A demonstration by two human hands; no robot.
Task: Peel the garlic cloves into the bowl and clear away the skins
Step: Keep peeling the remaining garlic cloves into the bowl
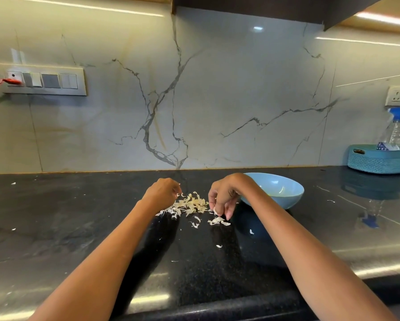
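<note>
**Skins heaped at centre frame, bowl kept close at right**

Dark polished stone countertop (78, 228) across the lower half of the frame, veined marble backsplash (217, 100) behind; switch panel (41, 79) at upper left, teal basket (379, 159) with a spray bottle (398, 126) at far right. Papery garlic skins (189, 205) gathered in one loose pile at centre, likely to make clearing easier; stray flakes scattered lower and at far left. Blue bowl (284, 193) set just right of the pile, within short reach for dropping cloves; contents not visible. Right hand (224, 195) curled downward, fingertips pinching a pale scrap, skin or clove impossible to tell. Left hand (163, 193) loosely curled at the pile's left edge, fingertips hidden, grip impossible to tell.
</note>
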